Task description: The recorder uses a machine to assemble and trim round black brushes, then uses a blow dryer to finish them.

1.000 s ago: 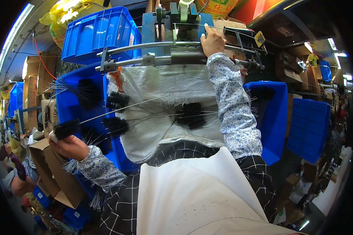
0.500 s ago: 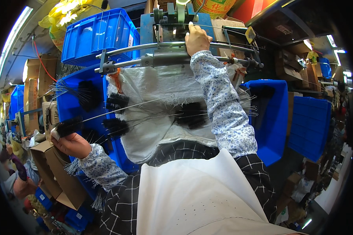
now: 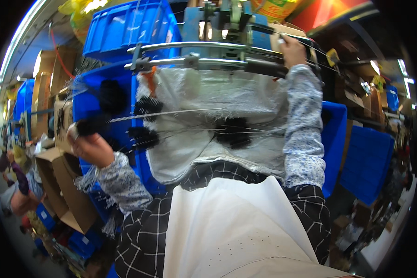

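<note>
My left hand (image 3: 91,147) is closed around the black bristle head of a brush (image 3: 91,126). The brush's twisted wire handle (image 3: 167,113) reaches rightward over a pale cloth on my lap. My right hand (image 3: 293,51) is at the right end of a metal machine (image 3: 227,28), its fingers bent together beside a thin wire (image 3: 322,54). Motion blur hides what they grip. Below that hand, a dark sleeve (image 3: 266,67) sits on the machine's steel rail. More black brushes (image 3: 234,133) lie across the cloth.
A blue crate (image 3: 129,28) stands behind on the left. Blue bins flank my lap, with brushes in the left bin (image 3: 91,99) beside the right bin's (image 3: 334,139) counterpart position. An opened cardboard box (image 3: 62,190) is at lower left. People work farther off at left.
My right hand has moved right along the machine, and the dark sleeve has slid right on its rail. My left hand keeps the brush. The whole view has shifted slightly.
</note>
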Demonstrator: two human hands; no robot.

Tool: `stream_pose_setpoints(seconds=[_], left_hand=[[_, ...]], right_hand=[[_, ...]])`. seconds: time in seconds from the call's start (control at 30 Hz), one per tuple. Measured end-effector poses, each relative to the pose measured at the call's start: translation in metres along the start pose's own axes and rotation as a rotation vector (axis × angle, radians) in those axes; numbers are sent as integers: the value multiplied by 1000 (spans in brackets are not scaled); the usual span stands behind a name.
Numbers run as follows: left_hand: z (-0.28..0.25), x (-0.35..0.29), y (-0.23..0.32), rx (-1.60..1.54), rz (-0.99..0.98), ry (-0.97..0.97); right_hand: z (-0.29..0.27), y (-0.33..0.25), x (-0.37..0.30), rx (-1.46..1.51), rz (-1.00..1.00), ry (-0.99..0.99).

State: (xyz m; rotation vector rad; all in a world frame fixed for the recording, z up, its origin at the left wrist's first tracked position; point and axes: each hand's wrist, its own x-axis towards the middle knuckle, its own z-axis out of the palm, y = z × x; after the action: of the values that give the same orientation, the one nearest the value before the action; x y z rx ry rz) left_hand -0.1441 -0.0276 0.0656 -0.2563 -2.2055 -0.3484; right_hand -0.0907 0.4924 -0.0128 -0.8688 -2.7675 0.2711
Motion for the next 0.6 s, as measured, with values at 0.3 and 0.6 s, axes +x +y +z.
stream_pose_setpoints(seconds=[0.3,0.6], left_hand=[[22,1,46,-1582,-784,-203],[30,-30,111,-1722,-824,-587]], right_hand=[[-45,42,22,-4,-285,-101],[-124,-43,-112,487,-429,-935]])
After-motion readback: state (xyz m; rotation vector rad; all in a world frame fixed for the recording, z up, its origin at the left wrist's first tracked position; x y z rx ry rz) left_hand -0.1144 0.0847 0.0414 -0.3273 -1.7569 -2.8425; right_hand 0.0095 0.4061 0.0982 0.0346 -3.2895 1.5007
